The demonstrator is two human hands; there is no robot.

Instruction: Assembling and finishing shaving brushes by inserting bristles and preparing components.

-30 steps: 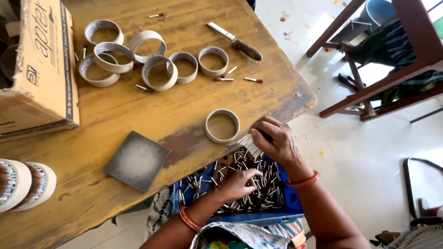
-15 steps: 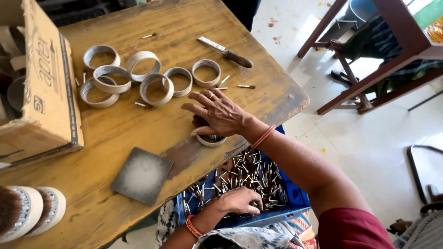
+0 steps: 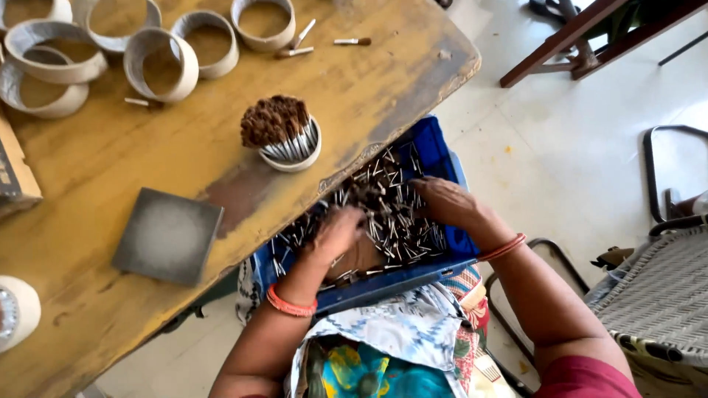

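Sticks in blue crate half-hiding my fingers; left hand and right hand digging in, grip unclear.

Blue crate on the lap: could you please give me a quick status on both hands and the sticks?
Left hand and right hand both down in blue crate, among loose sticks. Grip unclear. One ring on table filled with a bundle. Nothing in the way.
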